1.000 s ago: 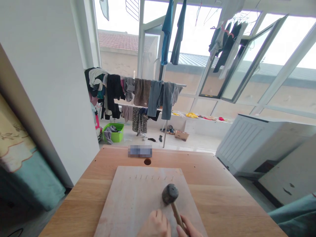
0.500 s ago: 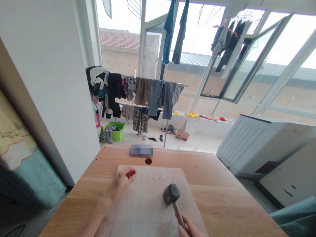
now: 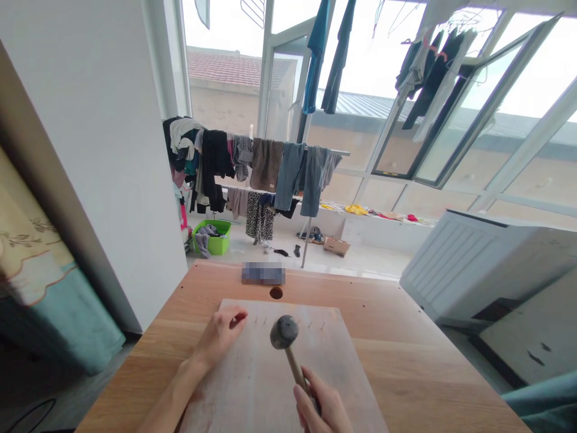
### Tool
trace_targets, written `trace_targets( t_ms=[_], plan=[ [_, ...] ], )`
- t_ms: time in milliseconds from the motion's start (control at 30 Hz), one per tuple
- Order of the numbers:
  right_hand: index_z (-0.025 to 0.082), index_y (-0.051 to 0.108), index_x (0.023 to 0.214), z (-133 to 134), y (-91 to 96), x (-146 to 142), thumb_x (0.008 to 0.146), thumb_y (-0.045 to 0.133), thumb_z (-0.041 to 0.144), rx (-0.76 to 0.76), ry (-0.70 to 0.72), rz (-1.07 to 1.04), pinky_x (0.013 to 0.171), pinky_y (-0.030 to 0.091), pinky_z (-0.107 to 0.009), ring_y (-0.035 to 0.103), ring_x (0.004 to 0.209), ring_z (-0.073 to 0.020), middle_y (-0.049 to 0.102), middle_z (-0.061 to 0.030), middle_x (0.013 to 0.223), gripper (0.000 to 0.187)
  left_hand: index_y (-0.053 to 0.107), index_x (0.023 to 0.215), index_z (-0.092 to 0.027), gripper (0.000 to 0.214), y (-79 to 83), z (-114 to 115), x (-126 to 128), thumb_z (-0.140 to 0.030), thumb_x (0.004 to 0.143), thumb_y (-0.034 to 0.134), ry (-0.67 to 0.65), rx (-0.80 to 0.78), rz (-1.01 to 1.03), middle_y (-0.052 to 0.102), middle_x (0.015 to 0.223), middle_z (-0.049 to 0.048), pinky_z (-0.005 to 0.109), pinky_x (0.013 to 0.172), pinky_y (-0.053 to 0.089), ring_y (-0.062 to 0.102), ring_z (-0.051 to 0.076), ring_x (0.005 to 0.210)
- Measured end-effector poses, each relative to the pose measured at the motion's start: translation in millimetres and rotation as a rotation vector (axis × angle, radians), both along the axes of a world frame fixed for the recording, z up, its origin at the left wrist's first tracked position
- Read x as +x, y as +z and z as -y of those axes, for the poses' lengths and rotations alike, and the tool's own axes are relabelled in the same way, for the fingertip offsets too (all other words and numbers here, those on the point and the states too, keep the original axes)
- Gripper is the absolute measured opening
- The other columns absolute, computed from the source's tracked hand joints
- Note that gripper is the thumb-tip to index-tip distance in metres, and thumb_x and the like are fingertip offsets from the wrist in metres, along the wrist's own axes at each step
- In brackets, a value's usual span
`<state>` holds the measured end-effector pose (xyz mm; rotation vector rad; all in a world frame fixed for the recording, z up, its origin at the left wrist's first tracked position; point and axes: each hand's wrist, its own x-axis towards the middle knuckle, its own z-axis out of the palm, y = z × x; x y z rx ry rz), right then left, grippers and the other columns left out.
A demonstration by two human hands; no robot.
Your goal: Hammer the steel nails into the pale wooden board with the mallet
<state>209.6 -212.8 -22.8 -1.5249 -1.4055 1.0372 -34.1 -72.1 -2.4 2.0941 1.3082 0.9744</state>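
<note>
A rubber mallet with a dark head and a wooden handle is in my right hand, fingers wrapped round the handle. Its head is over the middle of a pale board and hides part of a row of thin nails. These nails stand upright, spaced out along the board's far side. My left hand is at the board's far left corner, thumb and forefinger pinched together beside the row's left end. Whatever may be between those fingertips is too small to see.
The board lies on a wooden table with a round hole near its far edge. A blurred blue-grey item sits behind the hole. Beyond are a laundry rack, a green basket and a white cabinet.
My right hand has brought the mallet left and farther forward, from the row's right side toward its middle. My left hand has stayed pinched near the same corner. The view has shifted slightly.
</note>
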Motion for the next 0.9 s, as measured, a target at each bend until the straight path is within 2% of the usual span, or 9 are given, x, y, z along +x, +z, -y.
trace_targets(
  t_ms=[133, 233, 400, 533, 633, 733, 833, 900],
  plan=[
    [0.016, 0.061, 0.105, -22, 31.7, -30, 0.087, 0.049, 0.070, -0.091, 0.106, -0.100, 0.026, 0.028, -0.013, 0.039, 0.030, -0.0036, 0.048, 0.0089, 0.058, 0.058, 0.067, 0.096, -0.021, 0.017, 3.3, 2, 1, -0.027, 0.089, 0.053, 0.031, -0.040, 0.032, 0.072, 0.089, 0.0017, 0.028, 0.076, 0.054, 0.067, 0.018, 0.078],
    [0.018, 0.057, 0.102, -37, 46.9, -47, 0.090, 0.048, 0.065, -0.099, 0.149, -0.148, 0.023, 0.028, -0.012, 0.042, 0.028, -0.0034, 0.047, 0.0104, 0.059, 0.050, 0.063, 0.107, -0.022, 0.022, 3.8, 2, 2, -0.027, 0.089, 0.052, 0.017, -0.060, 0.066, 0.071, 0.086, 0.0005, 0.028, 0.075, 0.054, 0.068, 0.017, 0.078],
    [0.020, 0.057, 0.095, -55, 47.9, -63, 0.092, 0.053, 0.053, -0.068, 0.181, -0.139, 0.023, 0.029, -0.009, 0.042, 0.028, -0.0019, 0.047, 0.0109, 0.058, 0.033, 0.062, 0.105, -0.022, 0.023, 2.7, 2, 3, -0.019, 0.085, 0.051, 0.019, -0.011, 0.072, 0.067, 0.079, -0.0001, 0.027, 0.068, 0.053, 0.067, 0.017, 0.071],
    [0.020, 0.058, 0.099, -59, 44.5, -68, 0.092, 0.054, 0.052, -0.074, 0.173, -0.153, 0.022, 0.028, -0.009, 0.040, 0.027, -0.0020, 0.046, 0.0118, 0.056, 0.033, 0.062, 0.112, -0.021, 0.030, 4.7, 2, 3, -0.016, 0.084, 0.052, 0.016, -0.024, 0.078, 0.069, 0.080, 0.0007, 0.026, 0.069, 0.052, 0.068, 0.017, 0.071],
    [0.019, 0.058, 0.100, -53, 45.3, -68, 0.088, 0.057, 0.059, -0.089, 0.160, -0.204, 0.023, 0.028, -0.011, 0.041, 0.027, -0.0028, 0.047, 0.0115, 0.056, 0.042, 0.062, 0.113, -0.022, 0.030, 5.9, 3, 3, -0.017, 0.084, 0.053, -0.003, -0.035, 0.064, 0.069, 0.081, -0.0002, 0.025, 0.071, 0.053, 0.067, 0.016, 0.072],
    [0.018, 0.056, 0.111, -36, 41.7, -57, 0.086, 0.050, 0.071, -0.123, 0.112, -0.329, 0.024, 0.027, -0.014, 0.040, 0.027, -0.0027, 0.049, 0.0106, 0.061, 0.059, 0.062, 0.115, -0.021, 0.030, 3.8, 2, 1, -0.021, 0.087, 0.053, -0.003, -0.048, 0.067, 0.070, 0.087, 0.0003, 0.026, 0.078, 0.054, 0.069, 0.016, 0.078],
    [0.019, 0.052, 0.122, -9, 29.0, -31, 0.080, 0.054, 0.078, -0.143, -0.075, -0.617, 0.030, 0.033, -0.016, 0.044, 0.030, -0.0054, 0.050, 0.0115, 0.058, 0.072, 0.062, 0.118, -0.021, 0.033, -1.1, 0, -1, -0.023, 0.085, 0.057, 0.040, -0.041, 0.037, 0.071, 0.090, 0.0006, 0.028, 0.080, 0.055, 0.068, 0.017, 0.080],
    [0.020, 0.055, 0.118, 9, 18.5, -10, 0.074, 0.063, 0.078, -0.122, -0.216, -0.747, 0.034, 0.039, -0.019, 0.051, 0.034, -0.0092, 0.051, 0.0114, 0.054, 0.073, 0.062, 0.118, -0.022, 0.036, -4.0, -1, -1, -0.023, 0.083, 0.058, 0.044, -0.022, -0.002, 0.071, 0.090, 0.0005, 0.028, 0.079, 0.055, 0.067, 0.017, 0.079]
  ],
)
